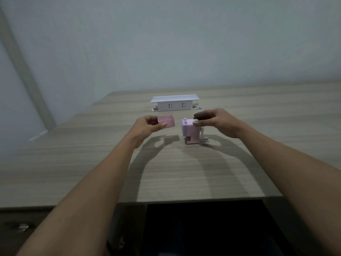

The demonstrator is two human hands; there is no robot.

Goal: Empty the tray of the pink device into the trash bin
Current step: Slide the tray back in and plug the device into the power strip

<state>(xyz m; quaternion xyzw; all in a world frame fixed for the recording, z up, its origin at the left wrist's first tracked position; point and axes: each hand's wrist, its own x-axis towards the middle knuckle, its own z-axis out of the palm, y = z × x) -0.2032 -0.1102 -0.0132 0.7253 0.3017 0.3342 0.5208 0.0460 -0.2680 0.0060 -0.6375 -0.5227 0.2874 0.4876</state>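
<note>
The pink device [191,132], a small boxy sharpener with a crank on its right side, stands upright on the wooden table [166,172]. My right hand [215,121] rests on its top, thumb and fingers pinching the upper edge. Left of it, my left hand [149,125] holds the small pink tray [167,121] in the air, clear of the device, with the thumb across its near side. An open slot shows low on the device's front. No trash bin is in view.
A white power-socket box [174,103] with a raised lid sits at the back of the table behind both hands. The table's near edge runs across the lower frame, with a dark gap below it. A grey wall stands behind.
</note>
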